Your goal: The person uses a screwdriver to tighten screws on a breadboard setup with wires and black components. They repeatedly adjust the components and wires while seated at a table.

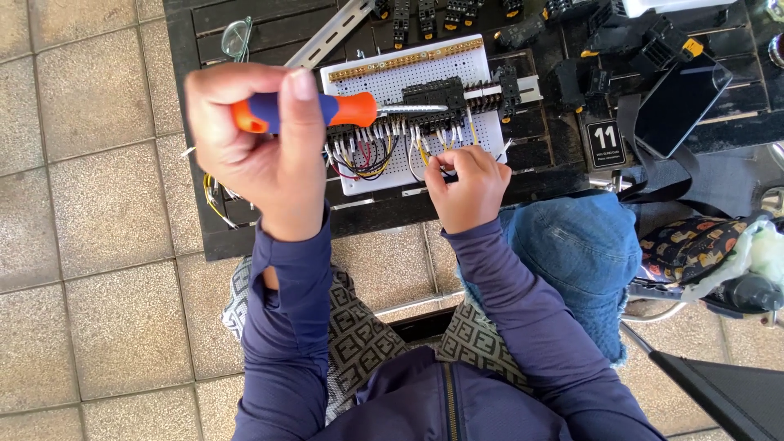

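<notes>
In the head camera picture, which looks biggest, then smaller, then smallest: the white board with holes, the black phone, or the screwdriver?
1. White board with holes: clearly largest.
2. and 3. Black phone and screwdriver: unsure. The screwdriver, held in the left hand, is raised nearer the camera, so it looks bigger than it really is.

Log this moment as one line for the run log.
left hand: grips orange-blue screwdriver, tip at terminal blocks | right hand: pinches wires | white perforated board on dark table

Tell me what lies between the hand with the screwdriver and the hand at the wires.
In the head view, between the left hand and right hand: coloured wires on the white perforated board.
</notes>
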